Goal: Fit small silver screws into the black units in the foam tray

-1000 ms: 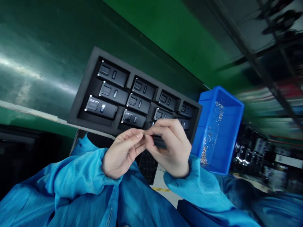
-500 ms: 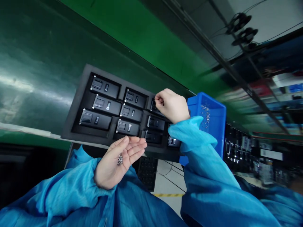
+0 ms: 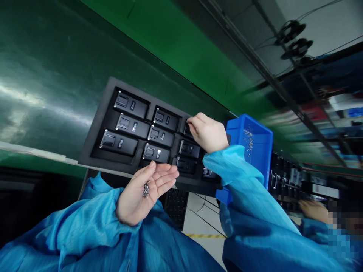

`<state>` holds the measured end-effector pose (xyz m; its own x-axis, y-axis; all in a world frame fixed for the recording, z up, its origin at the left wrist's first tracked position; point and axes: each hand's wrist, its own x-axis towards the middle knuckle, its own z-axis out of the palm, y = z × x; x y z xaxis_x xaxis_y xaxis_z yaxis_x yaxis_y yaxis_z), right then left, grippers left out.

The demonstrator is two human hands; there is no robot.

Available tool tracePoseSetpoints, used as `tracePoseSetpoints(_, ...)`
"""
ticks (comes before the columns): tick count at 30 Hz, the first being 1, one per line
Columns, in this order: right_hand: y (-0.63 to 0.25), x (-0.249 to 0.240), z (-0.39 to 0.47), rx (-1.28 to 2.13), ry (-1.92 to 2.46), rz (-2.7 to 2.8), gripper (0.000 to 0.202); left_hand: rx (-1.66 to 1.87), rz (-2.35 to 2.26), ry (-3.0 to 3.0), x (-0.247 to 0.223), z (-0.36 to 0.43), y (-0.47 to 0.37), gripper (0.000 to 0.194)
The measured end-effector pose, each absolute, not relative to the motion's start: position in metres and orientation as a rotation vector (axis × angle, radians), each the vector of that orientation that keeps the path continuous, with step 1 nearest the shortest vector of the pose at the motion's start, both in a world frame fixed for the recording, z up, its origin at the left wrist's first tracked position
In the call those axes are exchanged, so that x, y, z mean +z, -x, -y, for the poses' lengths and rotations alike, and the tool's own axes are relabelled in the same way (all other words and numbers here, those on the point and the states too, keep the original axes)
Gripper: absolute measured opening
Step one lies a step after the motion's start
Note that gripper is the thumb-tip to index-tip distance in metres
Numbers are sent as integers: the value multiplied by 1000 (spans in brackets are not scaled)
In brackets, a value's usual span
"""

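Observation:
My left hand [image 3: 149, 194] is palm up and cupped, its fingers stretched out, and a small heap of shiny metal screws [image 3: 146, 189] lies in the palm. Over the third column of a black foam tray [image 3: 98, 109], my right hand [image 3: 208, 132] is closed in a pinch at the left end of a black device [image 3: 187, 129], mostly covered by the hand. What the fingertips hold is too small to make out. Several black devices marked "Riton" [image 3: 131, 105] lie in the tray's compartments. Bright dots show at the left corners of many of them.
A blue plastic bin [image 3: 262, 151] with scattered small metal parts [image 3: 248, 139] stands right of the tray. The tray rests on a dark green bench [image 3: 56, 68]. At the far right are more black parts and a co-worker's hand [image 3: 314, 210].
The whole view has shifted slightly, so tray and hands appear a little further right. My right hand stays pinched at the same device. A co-worker's hand now shows at the right.

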<state>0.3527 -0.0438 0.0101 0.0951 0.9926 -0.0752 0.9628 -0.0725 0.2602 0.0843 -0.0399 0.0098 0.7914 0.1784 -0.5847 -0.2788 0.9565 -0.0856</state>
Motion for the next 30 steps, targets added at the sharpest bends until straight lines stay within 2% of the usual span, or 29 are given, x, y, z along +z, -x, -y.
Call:
tracePoseSetpoints(12,-353,0,78,98,-2451,-2076,42,277,-338,244,8,33,-82,60)
tracePoseSetpoints(15,-331,23,87,173,-2604,-2190,34,275,-309,230,11,35,-82,63)
tracePoseSetpoints(17,-303,45,97,244,-2682,-2303,20,270,-306,214,14,39,-83,65)
tracePoseSetpoints(19,-268,64,110,140,-2625,-2419,8,270,-325,188,17,44,-86,68)
tracePoseSetpoints(20,-251,71,116,-27,-2559,-2484,6,269,-342,172,19,47,-87,69)
tracePoseSetpoints(23,-213,78,133,-392,-2463,-2519,7,268,-391,122,22,56,-91,69)
tracePoseSetpoints(30,-195,66,149,-200,-2384,-2284,15,266,-442,82,25,73,-96,68)
